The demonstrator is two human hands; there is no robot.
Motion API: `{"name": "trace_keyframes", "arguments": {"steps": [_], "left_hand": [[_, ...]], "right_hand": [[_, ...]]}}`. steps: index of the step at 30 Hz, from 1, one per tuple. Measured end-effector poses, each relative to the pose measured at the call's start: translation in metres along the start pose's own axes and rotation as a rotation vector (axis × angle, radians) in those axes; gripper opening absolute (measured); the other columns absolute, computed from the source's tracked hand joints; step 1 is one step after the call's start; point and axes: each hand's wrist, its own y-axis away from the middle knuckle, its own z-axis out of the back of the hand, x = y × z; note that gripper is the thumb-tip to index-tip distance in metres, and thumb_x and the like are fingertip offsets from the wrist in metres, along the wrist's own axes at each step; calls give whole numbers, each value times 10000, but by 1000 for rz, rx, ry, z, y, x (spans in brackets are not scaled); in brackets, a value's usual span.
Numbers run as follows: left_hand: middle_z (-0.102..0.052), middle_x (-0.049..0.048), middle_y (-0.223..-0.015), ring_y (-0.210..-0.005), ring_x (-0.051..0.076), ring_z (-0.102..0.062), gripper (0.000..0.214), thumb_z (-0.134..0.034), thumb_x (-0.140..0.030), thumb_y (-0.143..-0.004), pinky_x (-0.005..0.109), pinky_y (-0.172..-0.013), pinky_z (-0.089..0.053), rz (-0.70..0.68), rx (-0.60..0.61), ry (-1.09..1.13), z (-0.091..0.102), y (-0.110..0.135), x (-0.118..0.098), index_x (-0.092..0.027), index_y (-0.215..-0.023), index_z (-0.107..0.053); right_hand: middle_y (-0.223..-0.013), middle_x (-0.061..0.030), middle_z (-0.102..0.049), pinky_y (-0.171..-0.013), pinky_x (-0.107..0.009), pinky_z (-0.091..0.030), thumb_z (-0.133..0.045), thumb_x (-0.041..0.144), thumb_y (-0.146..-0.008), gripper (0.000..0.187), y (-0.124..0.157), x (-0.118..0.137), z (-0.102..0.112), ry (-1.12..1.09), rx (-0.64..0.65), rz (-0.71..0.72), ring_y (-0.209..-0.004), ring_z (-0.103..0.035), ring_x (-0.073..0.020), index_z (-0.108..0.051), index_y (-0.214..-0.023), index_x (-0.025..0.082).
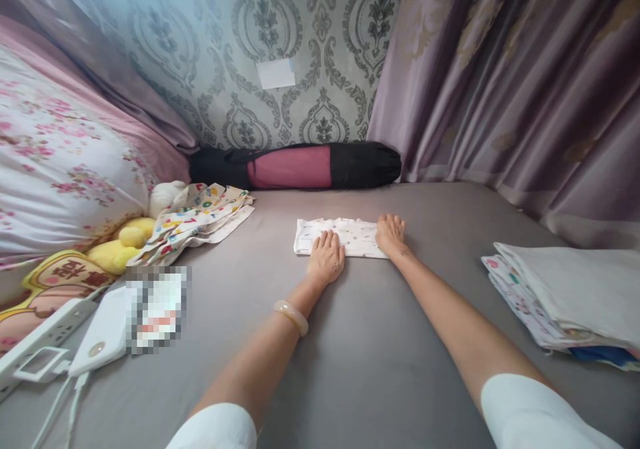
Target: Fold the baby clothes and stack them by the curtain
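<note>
A small white folded cloth with a fine print lies flat on the grey bed sheet. My left hand rests palm down on its near left part, fingers stretched flat. My right hand lies flat on the cloth's right end, fingers spread. A pale bangle sits on my left wrist. Both arms reach forward from white sleeves.
A stack of folded cloths lies at the right. A crumpled colourful printed cloth and yellow and white plush toys lie at the left beside a floral pillow. A black and pink roll bag lies against the wall. A power strip and a white device lie near left.
</note>
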Motion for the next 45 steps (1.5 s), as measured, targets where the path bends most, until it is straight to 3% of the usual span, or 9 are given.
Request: {"name": "trace_keyframes", "arguments": {"steps": [4, 8, 12, 16, 20, 26, 30, 37, 45], "left_hand": [[-405, 171, -1525, -1442, 302, -313, 539, -256, -328, -1004, 439, -1182, -253, -7, -16, 4, -2, -1, 1, -32, -1425, -415], [-464, 163, -1485, -1410, 294, -372, 480, -288, -309, -1004, 439, -1152, -298, -9, -52, 22, -2, -2, 1, -67, -1383, -455], [-574, 122, -1382, -1326, 252, -472, 374, -297, -249, -1002, 399, -1083, -373, -12, -98, 48, 2, -6, 4, -133, -1248, -554], [-676, 92, -1165, -1105, 233, -594, 294, -345, -250, -992, 365, -954, -443, -34, -93, 19, 8, -16, 14, -182, -1069, -620], [-671, 94, -1064, -1009, 228, -592, 310, -343, -247, -987, 351, -931, -446, -113, -59, -18, 12, -26, 25, -187, -1020, -645], [-581, 94, -1313, -1191, 253, -514, 367, -351, -287, -981, 394, -1015, -412, -77, -92, -32, 1, -27, 30, -210, -1264, -571], [-485, 90, -1466, -1359, 240, -412, 434, -322, -308, -989, 419, -1129, -309, -16, -87, -33, -5, -27, 30, -223, -1378, -494], [-407, 116, -1532, -1413, 320, -351, 509, -290, -406, -993, 552, -1160, -219, 94, -42, -65, -1, -26, 26, -233, -1445, -445], [-392, 245, -1508, -1435, 386, -291, 637, -252, -470, -982, 557, -1153, -215, 337, -82, -92, -3, -27, 21, -49, -1413, -458]], "right_hand": [[-1181, -209, -624, -913, -405, -344, -333, 26, -894, 399, 6, 8, 5, -23, -21, 45, -1138, -522, -311, -644, -1138, 80], [-1232, -152, -633, -984, -364, -340, -334, 111, -953, 362, 16, 31, 2, -152, -45, 243, -1167, -532, -259, -616, -1179, 144], [-1423, -123, -529, -1113, -353, -266, -270, 231, -1010, 426, 28, 57, -7, -287, 10, 363, -1345, -415, -222, -524, -1336, 128], [-1551, -114, -373, -1182, -401, -181, -219, 315, -1022, 531, 38, 65, -15, -313, 123, 346, -1452, -266, -236, -405, -1459, 78], [-1571, -105, -332, -1202, -394, -139, -217, 327, -1018, 561, 43, 62, -19, -298, 108, 356, -1471, -225, -227, -360, -1494, 68], [-1567, -103, -341, -1199, -396, -147, -226, 322, -1011, 563, 42, 62, -22, -287, 77, 356, -1466, -238, -227, -368, -1490, 64], [-1570, -105, -334, -1196, -402, -147, -231, 328, -1009, 556, 41, 61, -22, -267, 75, 329, -1469, -230, -227, -375, -1491, 89], [-1565, -134, -335, -1190, -435, -149, -242, 326, -1005, 562, 40, 52, -21, -242, 60, 254, -1460, -247, -240, -373, -1485, 65], [-1562, -155, -334, -1189, -455, -106, -271, 338, -1001, 570, 41, 46, -22, -203, 39, 129, -1456, -249, -270, -363, -1485, 51]]}}
